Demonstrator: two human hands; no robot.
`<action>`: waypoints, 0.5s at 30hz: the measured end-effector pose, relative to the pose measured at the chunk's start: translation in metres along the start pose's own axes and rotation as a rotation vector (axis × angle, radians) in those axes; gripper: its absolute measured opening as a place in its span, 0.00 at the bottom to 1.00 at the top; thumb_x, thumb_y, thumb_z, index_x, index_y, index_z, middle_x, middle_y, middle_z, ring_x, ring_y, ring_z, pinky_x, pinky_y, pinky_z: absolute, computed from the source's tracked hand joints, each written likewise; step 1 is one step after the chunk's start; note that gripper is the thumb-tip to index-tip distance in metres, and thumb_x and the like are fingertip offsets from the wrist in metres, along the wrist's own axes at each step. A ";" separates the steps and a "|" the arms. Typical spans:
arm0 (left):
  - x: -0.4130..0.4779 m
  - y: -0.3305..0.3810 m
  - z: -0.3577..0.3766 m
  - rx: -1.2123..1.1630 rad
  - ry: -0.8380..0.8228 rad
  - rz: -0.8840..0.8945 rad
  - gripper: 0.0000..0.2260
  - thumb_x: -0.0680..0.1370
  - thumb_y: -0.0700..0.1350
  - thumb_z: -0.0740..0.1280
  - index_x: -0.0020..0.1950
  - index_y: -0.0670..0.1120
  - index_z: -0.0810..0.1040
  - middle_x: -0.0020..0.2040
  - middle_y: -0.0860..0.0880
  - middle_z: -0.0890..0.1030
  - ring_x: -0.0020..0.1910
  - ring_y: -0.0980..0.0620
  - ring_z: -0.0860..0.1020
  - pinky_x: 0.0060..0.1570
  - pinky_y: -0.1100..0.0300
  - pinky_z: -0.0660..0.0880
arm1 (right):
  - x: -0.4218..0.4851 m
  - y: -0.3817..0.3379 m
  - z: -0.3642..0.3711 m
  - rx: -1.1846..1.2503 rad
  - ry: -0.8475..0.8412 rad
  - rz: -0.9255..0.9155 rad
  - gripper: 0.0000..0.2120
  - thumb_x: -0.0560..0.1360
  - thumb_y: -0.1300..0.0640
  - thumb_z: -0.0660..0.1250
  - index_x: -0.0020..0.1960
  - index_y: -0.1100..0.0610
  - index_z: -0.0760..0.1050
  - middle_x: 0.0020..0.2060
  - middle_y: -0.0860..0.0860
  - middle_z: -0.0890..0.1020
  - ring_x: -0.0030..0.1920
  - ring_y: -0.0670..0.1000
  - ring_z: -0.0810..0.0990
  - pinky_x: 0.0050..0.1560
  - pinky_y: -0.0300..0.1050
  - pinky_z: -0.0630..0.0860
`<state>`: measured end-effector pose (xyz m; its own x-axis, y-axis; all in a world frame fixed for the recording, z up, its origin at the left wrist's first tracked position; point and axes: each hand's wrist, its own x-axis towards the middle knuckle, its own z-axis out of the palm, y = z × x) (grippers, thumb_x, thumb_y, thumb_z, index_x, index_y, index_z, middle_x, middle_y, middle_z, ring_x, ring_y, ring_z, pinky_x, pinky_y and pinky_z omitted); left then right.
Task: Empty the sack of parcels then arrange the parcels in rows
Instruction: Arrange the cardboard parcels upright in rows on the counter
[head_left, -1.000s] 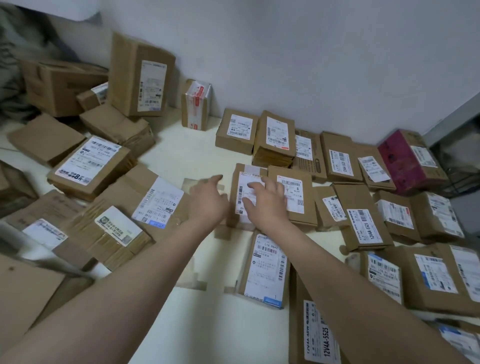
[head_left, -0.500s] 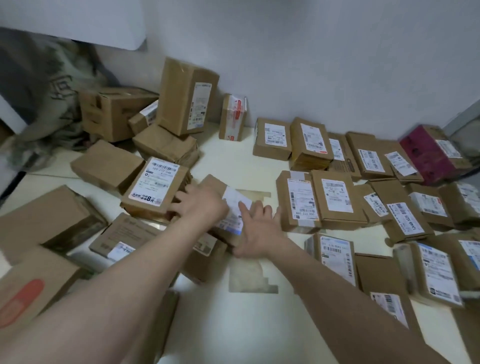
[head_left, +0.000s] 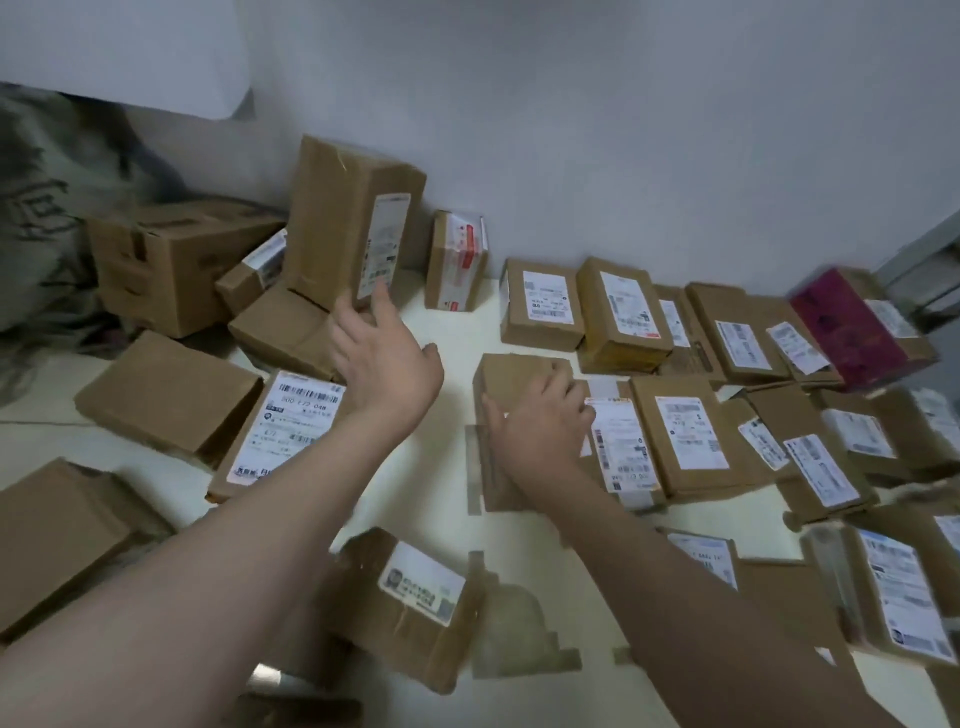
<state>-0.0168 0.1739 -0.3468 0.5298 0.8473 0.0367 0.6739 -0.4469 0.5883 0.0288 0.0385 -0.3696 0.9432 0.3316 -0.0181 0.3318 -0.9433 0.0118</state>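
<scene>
Centrally, the right hand grasps a plain brown cardboard parcel, thumb on its left edge. The parcel's right edge meets a white-labelled brown parcel at the left end of a row. Rows of labelled parcels fill the right side up to the white wall. The left hand hovers released, fingers relaxed, just before a tall upright brown box. A bare strip of cream surface runs between the hands. A grey-green sack slumps far left.

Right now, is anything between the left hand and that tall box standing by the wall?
Nothing visible does. The left hand is open, its fingers right at the labelled front of the tall box.
</scene>
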 end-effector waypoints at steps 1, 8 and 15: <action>0.014 -0.001 -0.001 -0.034 0.058 0.000 0.39 0.74 0.49 0.71 0.79 0.48 0.53 0.77 0.38 0.53 0.75 0.38 0.54 0.73 0.44 0.53 | 0.019 -0.008 -0.002 0.056 0.039 -0.056 0.33 0.77 0.36 0.58 0.71 0.60 0.64 0.72 0.58 0.63 0.68 0.59 0.63 0.66 0.55 0.63; 0.116 -0.026 -0.006 -0.179 0.143 -0.051 0.51 0.70 0.56 0.76 0.80 0.46 0.44 0.78 0.38 0.51 0.77 0.38 0.49 0.75 0.44 0.48 | 0.155 -0.064 -0.012 0.312 0.003 -0.280 0.33 0.77 0.52 0.65 0.77 0.44 0.54 0.77 0.54 0.50 0.73 0.62 0.55 0.70 0.60 0.64; 0.134 -0.047 0.017 -0.233 0.189 0.013 0.51 0.70 0.52 0.77 0.80 0.49 0.45 0.76 0.40 0.57 0.76 0.41 0.54 0.74 0.45 0.52 | 0.202 -0.108 -0.004 0.347 -0.173 -0.158 0.29 0.74 0.41 0.67 0.71 0.46 0.63 0.77 0.54 0.48 0.73 0.65 0.54 0.68 0.62 0.62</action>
<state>0.0313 0.3033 -0.3826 0.4174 0.8902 0.1824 0.5201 -0.3986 0.7554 0.1839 0.2079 -0.3708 0.8550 0.4931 -0.1610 0.4203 -0.8404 -0.3421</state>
